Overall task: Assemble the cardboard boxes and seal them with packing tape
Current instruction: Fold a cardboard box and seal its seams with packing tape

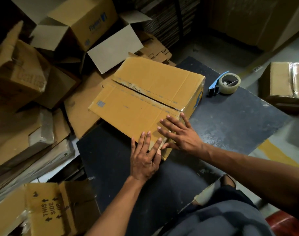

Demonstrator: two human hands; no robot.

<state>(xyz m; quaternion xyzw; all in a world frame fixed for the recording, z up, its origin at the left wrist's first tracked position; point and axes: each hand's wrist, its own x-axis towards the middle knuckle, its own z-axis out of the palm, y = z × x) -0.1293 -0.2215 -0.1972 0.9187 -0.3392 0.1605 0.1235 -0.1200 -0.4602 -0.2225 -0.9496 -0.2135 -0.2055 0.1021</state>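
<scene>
Head view: the cardboard box (150, 97) sits flaps-down on the dark tabletop (230, 120), centre frame, its open seam (145, 95) running from ten o'clock to four o'clock. Both hands lie flat at the near corner, fingers straight, gripping nothing. The left hand (145, 157) presses the near edge at six o'clock; the right hand (179, 133) spreads over the seam's near end. The tape dispenser (225, 84) waits at two o'clock, apart from the box. The right hand is closer to it, so that's my pick for the reach.
</scene>
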